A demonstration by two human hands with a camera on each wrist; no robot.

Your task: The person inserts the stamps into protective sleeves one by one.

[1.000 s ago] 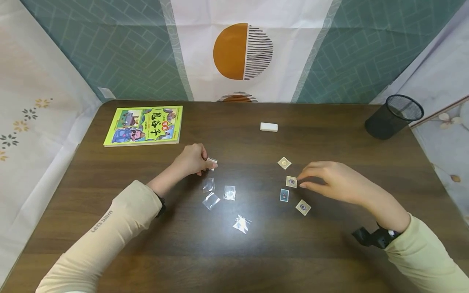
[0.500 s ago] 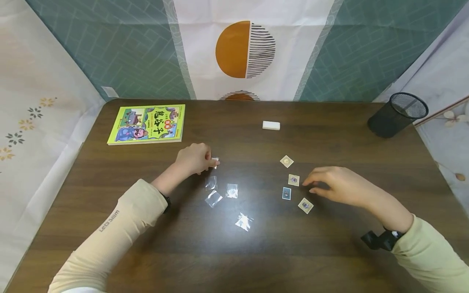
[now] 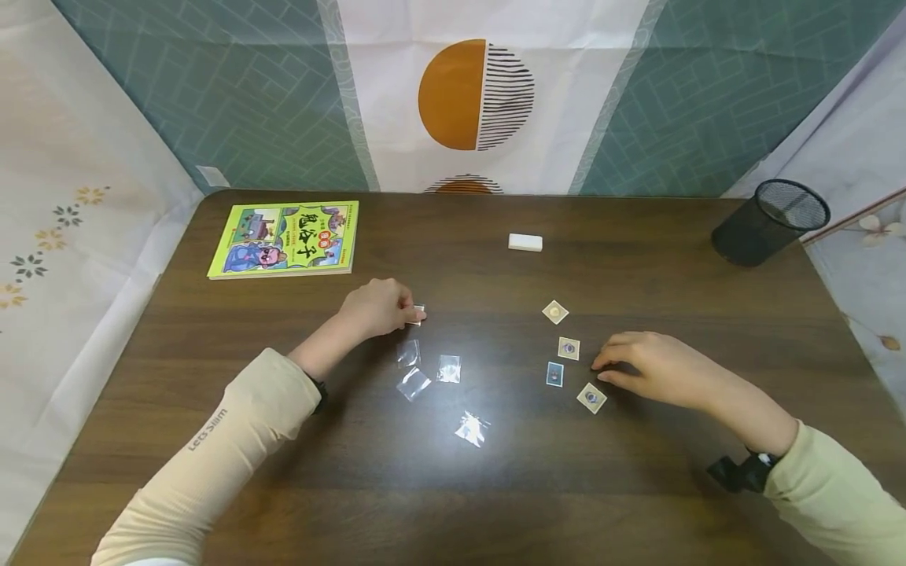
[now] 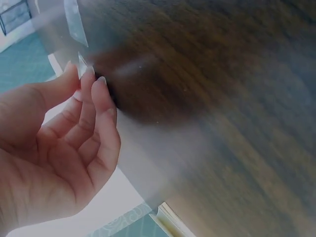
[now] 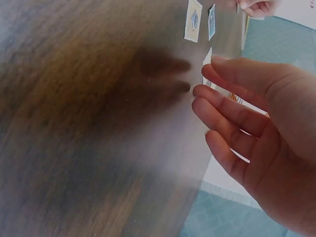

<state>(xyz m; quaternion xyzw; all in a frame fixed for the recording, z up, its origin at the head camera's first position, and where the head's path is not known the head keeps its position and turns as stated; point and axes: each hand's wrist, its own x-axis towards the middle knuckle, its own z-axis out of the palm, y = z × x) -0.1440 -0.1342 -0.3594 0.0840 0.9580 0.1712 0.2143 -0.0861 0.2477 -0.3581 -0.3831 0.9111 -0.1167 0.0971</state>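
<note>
My left hand [image 3: 375,306] pinches a small clear plastic sleeve [image 3: 419,316] between thumb and fingertips, low over the table; its fingers cover most of the sleeve. More clear sleeves [image 3: 449,369] lie nearer me, one of them crumpled and shiny [image 3: 471,429]. To the right, several postage stamps lie loosely in a column: a yellowish stamp [image 3: 555,312] at the top, another yellowish stamp [image 3: 569,348], a blue stamp [image 3: 555,374] and a tilted stamp [image 3: 591,398] at the bottom. Just right of them hovers my right hand [image 3: 658,369], fingers loosely bent, holding nothing.
A green comic-style book [image 3: 286,240] lies at the back left of the brown table [image 3: 453,519]. At the back middle is a small white block [image 3: 525,243]. A black mesh pen holder [image 3: 767,224] stands at the back right. Patterned cloth [image 3: 255,94] hangs behind.
My right hand has drawn back to the right, away from the stamps it was close to. The left hand keeps its pinch on the sleeve, almost in place. The head view has shifted slightly.
</note>
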